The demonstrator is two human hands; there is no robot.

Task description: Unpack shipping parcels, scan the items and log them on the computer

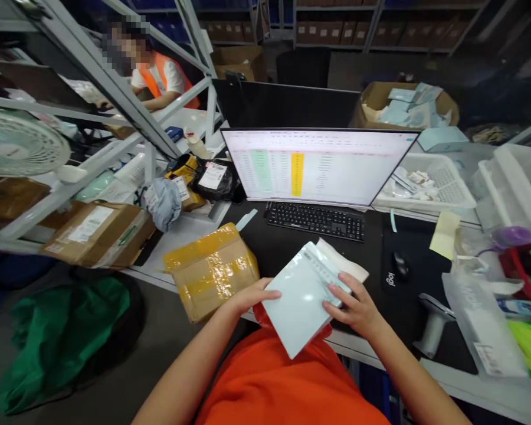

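In front of my body I hold a pale blue glossy sheet (301, 298), tilted, with a strip of small print along its upper right side. My left hand (252, 295) grips its left edge, thumb on top and the other fingers mostly hidden beneath. My right hand (354, 307) has its fingers bent over the right edge. A white packet (343, 260) sticks out behind the sheet, and some red plastic (262, 316) shows below it. Left of my hands lies a cardboard box (212, 268) wrapped in yellow tape.
Beyond my hands are a keyboard (316, 221) and a monitor (318, 168). At right lie a mouse (400, 265), a barcode scanner (433, 324) and a clear plastic bag (484, 324). Parcels (101, 233) and a fan (20, 141) are at left. A person (159, 77) sits behind the frame.
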